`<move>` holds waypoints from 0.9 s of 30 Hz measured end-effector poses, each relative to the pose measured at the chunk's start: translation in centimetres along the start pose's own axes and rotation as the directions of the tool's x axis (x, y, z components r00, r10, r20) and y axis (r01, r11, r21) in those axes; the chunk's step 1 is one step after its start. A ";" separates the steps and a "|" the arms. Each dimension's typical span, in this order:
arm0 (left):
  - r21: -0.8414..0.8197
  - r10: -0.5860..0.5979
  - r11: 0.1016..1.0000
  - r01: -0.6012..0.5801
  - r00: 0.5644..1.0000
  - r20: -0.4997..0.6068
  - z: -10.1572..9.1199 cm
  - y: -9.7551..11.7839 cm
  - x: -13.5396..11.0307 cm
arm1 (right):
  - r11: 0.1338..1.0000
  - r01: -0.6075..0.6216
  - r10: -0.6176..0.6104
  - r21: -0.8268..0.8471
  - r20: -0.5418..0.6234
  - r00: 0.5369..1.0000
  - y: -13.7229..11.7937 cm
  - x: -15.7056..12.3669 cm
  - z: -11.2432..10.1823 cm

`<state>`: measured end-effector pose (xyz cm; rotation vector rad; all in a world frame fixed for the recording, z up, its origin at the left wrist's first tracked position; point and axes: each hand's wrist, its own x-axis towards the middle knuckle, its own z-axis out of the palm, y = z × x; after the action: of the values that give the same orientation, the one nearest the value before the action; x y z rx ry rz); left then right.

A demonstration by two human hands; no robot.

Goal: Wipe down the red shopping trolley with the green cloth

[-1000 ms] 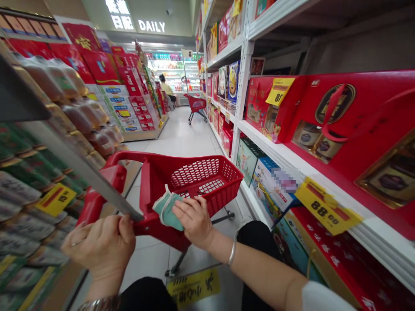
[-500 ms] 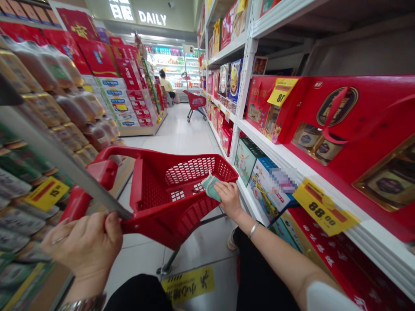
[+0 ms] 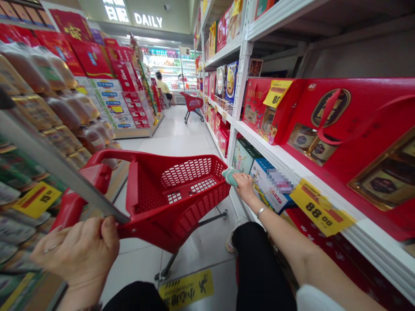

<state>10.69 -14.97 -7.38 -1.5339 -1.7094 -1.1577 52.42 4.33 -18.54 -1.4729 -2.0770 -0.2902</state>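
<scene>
Cloth [image 3: 230, 176], teal, folded, one piece. Location?

— At the far right corner of the red plastic shopping basket [image 3: 201, 216], against the rim as far as the view shows, and held in the right hand [image 3: 246, 188]. That grip looks closed on the cloth.

Handling?

— Probably light and soft, so liable to bunch or slip; best taken by its folded middle.

Left hand [image 3: 76, 255]?

— Grip closed round the near left end of the basket, just below a long grey bar [image 3: 58, 177]. The basket looks stiff and fairly light, easiest held there.

Surroundings?

— Right: a white shelf [image 3: 256, 144] bearing red gift boxes [image 3: 350, 125], with a yellow 88.00 price tag [image 3: 320, 207]. Left: plastic-wrapped packs [image 3: 42, 73]. Far: a second red basket [image 3: 193, 103] and a person [image 3: 160, 82]. Near: a yellow floor sign [image 3: 186, 289].
</scene>
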 end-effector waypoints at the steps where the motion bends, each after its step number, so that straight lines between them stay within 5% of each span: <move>1: 0.086 0.079 0.993 -0.077 0.997 -0.021 0.1 0.1 0.0 | 1.000 -0.026 0.026 -0.004 0.010 1.000 0.4 0.2 -0.1; 3: 0.227 0.204 0.956 -0.185 0.977 -0.063 0.4 0.2 -0.1 | 0.996 -0.086 0.086 -0.010 0.021 0.996 1.2 0.6 -0.3; 7: 0.328 0.247 0.920 -0.215 0.967 -0.059 0.6 0.9 -0.3 | 0.972 -0.237 0.237 0.001 -0.015 0.971 1.3 0.7 -0.8; 11: 0.402 0.226 0.893 -0.203 0.974 -0.010 0.6 2.3 -0.6 | 0.951 -0.292 0.303 0.107 -0.109 0.947 -2.0 -0.3 -1.2; 15: 0.433 0.213 0.879 -0.198 0.977 0.016 0.5 3.4 -1.0 | 0.933 -0.027 0.156 0.359 -0.336 0.929 -8.9 -0.9 -3.2; 18: 0.416 0.220 0.884 -0.214 0.975 0.033 0.4 3.9 -1.1 | 0.863 0.212 0.022 0.459 -0.453 0.891 -15.2 0.2 -6.8; 22: 0.418 0.252 0.879 -0.230 0.968 0.002 0.4 4.3 -1.0 | 0.747 0.513 -0.113 0.422 -0.681 0.724 -21.9 3.2 -13.3; 27: 0.446 0.242 0.868 -0.218 0.970 0.003 0.9 4.2 -1.2 | 0.738 0.638 -0.201 0.219 -0.831 0.519 -26.4 8.3 -19.8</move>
<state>15.14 -14.92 -7.89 -1.3564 -1.5659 -0.6228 32.71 -8.43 6.08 -0.3201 -1.5559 -0.4322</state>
